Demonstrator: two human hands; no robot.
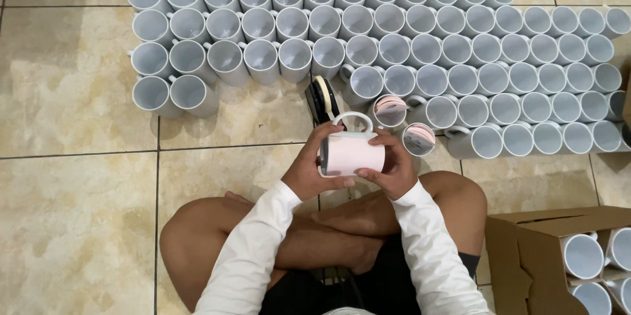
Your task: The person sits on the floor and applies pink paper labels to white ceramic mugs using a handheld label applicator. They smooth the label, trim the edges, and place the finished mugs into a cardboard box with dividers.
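I see a white mug (353, 152) wrapped in a pale pink sheet, lying on its side between both hands, above the crossed legs, its handle pointing away from me. My left hand (310, 167) curls around the mug's open end, thumb under it and fingers over the top. My right hand (392, 169) clasps the other end, fingertips pressing the pink sheet against the wall. Just beyond my left hand a tape dispenser (322, 99) stands on the tiled floor (79, 157). Just past my right hand two more mugs with pink sheets (403, 124) sit on the floor. Farther out, rows of plain white mugs (368, 32) stand close together. Well to the right of my right hand, a cardboard box (526, 256) holds more mugs.
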